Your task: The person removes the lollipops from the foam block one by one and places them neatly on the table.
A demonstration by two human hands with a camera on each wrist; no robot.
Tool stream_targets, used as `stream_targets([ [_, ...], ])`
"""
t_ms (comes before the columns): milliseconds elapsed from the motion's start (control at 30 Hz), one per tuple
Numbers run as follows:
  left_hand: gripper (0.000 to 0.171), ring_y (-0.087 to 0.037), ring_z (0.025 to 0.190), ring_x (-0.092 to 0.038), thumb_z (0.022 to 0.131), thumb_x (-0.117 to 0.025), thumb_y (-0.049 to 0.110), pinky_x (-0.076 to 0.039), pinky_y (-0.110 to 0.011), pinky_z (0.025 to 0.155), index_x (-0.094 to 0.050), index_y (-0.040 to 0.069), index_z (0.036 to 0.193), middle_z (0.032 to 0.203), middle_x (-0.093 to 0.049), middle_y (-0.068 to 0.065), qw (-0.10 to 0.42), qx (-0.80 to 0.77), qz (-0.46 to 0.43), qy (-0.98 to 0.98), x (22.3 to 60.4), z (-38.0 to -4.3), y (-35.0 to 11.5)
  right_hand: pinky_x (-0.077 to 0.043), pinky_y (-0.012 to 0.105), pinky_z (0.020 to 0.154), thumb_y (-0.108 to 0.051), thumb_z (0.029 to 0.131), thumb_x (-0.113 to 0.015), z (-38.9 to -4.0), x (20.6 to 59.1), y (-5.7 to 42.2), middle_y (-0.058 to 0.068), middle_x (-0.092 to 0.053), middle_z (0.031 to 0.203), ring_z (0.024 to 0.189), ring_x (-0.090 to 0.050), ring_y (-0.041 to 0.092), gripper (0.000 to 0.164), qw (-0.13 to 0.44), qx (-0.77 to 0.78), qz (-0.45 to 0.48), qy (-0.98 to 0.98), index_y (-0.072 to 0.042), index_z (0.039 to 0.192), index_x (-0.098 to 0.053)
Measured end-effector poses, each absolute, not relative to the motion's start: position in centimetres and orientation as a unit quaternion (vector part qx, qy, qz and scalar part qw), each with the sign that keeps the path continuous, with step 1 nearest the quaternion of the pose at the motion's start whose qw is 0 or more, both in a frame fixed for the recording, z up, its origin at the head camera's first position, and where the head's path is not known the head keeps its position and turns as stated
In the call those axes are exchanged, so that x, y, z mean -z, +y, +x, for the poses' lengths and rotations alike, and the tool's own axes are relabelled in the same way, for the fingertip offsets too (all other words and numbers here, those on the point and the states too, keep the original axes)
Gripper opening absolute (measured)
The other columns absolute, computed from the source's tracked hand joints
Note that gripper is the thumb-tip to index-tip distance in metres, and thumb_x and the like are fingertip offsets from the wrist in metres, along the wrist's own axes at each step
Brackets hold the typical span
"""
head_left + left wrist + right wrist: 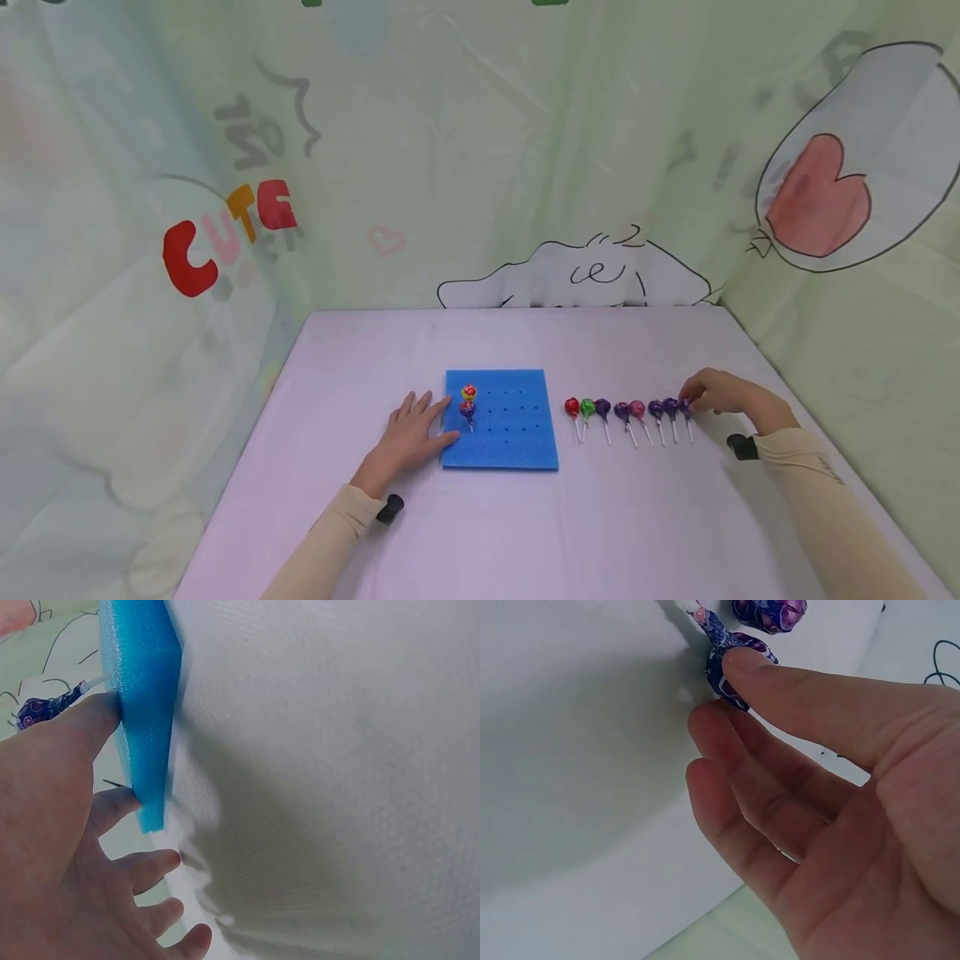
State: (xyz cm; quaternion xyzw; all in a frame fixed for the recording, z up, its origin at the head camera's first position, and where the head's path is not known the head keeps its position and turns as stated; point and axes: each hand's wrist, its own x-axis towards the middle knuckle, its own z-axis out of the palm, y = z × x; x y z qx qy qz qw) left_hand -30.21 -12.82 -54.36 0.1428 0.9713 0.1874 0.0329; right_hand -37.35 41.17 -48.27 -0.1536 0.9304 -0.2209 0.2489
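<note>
A blue foam board point(510, 454) with rows of small holes lies on the table. Two lollipops stand at its left side: a red-and-yellow one point(468, 392) behind a purple one point(467, 410). My left hand point(408, 433) has its fingers spread, with thumb and index finger touching the board's left edge, as the left wrist view also shows. Far to the right, my right hand point(718, 392) pinches the wrapped head of the end purple lollipop point(718, 667) between thumb and fingers. Another purple lollipop point(771, 611) lies right beside it.
Several lollipops lie in a row between board and right hand, including a red one point(572, 407), a green one point(588, 407) and a pink one point(637, 408). The pale table point(480, 533) ends at a printed curtain point(480, 150) behind.
</note>
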Motion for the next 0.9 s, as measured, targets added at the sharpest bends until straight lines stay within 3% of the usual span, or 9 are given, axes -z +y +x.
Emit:
stream_targets([
  [533, 0.07, -0.04, 0.136, -0.009, 0.084, -0.051, 0.058, -0.014, -0.058, 0.104, -0.033, 0.024, 0.143, 0.148, -0.025, -0.015, 0.03, -0.186, 0.145, 0.971, 54.2, -30.2, -12.7, -0.051, 0.045, 0.066, -0.004, 0.084, -0.061, -37.3, 47.5, 40.6, 0.023, -0.059, 0.101, 0.085, -0.058, 0.028, 0.031, 0.249, 0.211, -0.149, 0.933, 0.008, 0.111, -0.055],
  [900, 0.071, -0.038, 0.136, -0.009, 0.084, -0.051, 0.06, -0.015, -0.058, 0.104, -0.032, 0.025, 0.143, 0.148, -0.024, -0.014, 0.03, -0.186, 0.143, 0.972, 54.3, -30.1, -12.6, -0.047, 0.05, 0.074, -0.013, 0.085, -0.063, -36.5, 46.1, 38.6, 0.026, -0.057, 0.104, 0.089, -0.057, 0.032, 0.035, 0.193, 0.182, -0.16, 0.951, 0.008, 0.112, -0.056],
])
